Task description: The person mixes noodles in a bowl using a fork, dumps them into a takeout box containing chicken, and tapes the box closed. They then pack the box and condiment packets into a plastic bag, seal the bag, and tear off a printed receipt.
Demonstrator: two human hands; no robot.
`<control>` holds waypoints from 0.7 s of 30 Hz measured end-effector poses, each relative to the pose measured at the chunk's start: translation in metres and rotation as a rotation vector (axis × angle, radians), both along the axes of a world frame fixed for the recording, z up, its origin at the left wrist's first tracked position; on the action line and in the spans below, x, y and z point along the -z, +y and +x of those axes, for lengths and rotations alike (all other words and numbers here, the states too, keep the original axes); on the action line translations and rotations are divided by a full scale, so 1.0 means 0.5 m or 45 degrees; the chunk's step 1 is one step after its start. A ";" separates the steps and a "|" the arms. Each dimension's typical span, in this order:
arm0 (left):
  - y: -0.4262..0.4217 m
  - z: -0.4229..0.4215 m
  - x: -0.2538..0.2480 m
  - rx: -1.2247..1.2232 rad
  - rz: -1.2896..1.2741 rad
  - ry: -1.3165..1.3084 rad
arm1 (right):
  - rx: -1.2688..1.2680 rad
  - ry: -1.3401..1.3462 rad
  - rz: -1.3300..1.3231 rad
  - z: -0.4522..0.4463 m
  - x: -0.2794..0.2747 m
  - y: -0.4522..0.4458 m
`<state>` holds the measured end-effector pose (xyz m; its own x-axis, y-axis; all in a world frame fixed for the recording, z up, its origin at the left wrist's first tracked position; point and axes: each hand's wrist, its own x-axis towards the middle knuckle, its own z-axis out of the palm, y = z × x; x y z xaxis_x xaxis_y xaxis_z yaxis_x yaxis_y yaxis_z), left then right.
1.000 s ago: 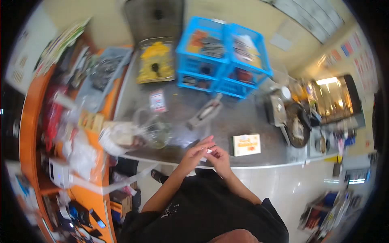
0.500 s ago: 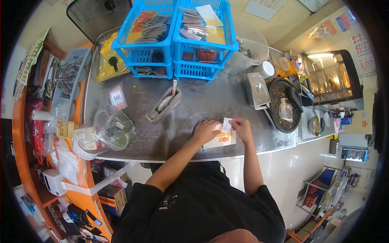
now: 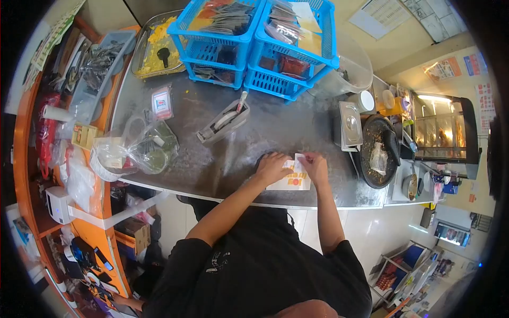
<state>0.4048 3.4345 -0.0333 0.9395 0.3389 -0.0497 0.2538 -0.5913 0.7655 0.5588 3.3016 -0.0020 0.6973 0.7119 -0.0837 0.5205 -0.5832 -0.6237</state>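
A white paper bag [image 3: 298,183] with orange and yellow print lies flat on the metal table, close to its front edge. My left hand [image 3: 272,167] rests on the bag's left side with fingers stretched toward the right. At the bag's upper right, my right hand [image 3: 315,166] pinches a small white paper slip [image 3: 299,158] between thumb and fingers. The slip is against the bag; whether it is stuck down cannot be made out. Behind my left hand stands a grey tape dispenser [image 3: 222,123] with a pen-like item in it.
Blue stacked baskets [image 3: 289,87] with sachets stand at the back, beside a metal tray [image 3: 142,70] of yellow food. Left are tied plastic bags [image 3: 159,146]; right, a steel container [image 3: 350,124] and stone mortar [image 3: 379,175]. Someone else's arm [image 3: 130,302] shows at lower left.
The slip and my right hand have come down closer to the bag. The camera view has turned slightly, shifting the surroundings. Another person's arm has appeared at lower left.
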 end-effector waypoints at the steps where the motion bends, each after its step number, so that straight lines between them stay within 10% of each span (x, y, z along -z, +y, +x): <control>1: 0.000 0.000 -0.001 -0.010 -0.003 0.004 | 0.011 -0.012 0.018 -0.003 -0.003 0.002; 9: 0.003 0.003 0.004 -0.012 -0.021 0.009 | -0.482 -0.462 0.211 0.006 -0.027 -0.008; 15: 0.007 0.007 -0.009 0.016 -0.058 0.086 | -0.305 0.246 0.060 0.012 -0.026 -0.023; 21: 0.001 0.012 -0.039 -0.007 -0.002 0.116 | -0.117 0.241 0.235 0.021 0.018 -0.055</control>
<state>0.4109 3.4348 -0.0138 0.9291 0.3442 -0.1350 0.3256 -0.5888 0.7398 0.5691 3.2742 -0.0109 0.6135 0.7867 -0.0692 0.4303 -0.4065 -0.8060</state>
